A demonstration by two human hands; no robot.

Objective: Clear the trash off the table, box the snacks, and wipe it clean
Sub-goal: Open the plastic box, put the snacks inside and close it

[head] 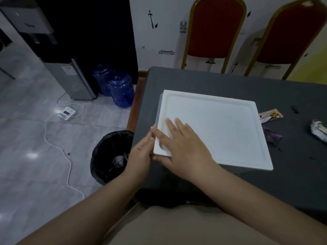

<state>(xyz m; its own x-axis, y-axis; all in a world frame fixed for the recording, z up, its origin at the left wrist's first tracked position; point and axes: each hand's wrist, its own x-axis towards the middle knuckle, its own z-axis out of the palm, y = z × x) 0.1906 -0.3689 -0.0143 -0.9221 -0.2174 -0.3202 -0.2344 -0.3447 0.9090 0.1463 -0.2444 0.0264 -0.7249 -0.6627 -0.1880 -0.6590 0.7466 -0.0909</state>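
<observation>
Right hand: the right hand [178, 144] lies flat on the near-left corner of the white lid [212, 128], fingers straight and spread, thumb tucked against the near edge, pressing rather than gripping.
Left hand: the left hand [141, 154] sits against the lid's left edge, fingers straight and together, touching the side; whether any fingertip hooks under the rim, I cannot tell.
White lid: it lies flat on a box [160, 103], of which only a pale sliver shows at the far-left corner, near the left end of the table [292, 174].
Trash bin: a black-lined bin [109, 156] stands on the floor just left of the table, beside the left hand, with something pale inside.
Wrappers: to the right of the lid, a brown snack packet [270, 116] and a purple wrapper [272, 137] lie just beside it; a crumpled silver wrapper [319, 130] sits further right, with dark crumbs [295, 109] scattered nearby.
Chairs: two red chairs [214, 30] with gold frames stand at the table's far side.
Floor, far left: blue water jugs [122, 91] and a white power strip [68, 112].
</observation>
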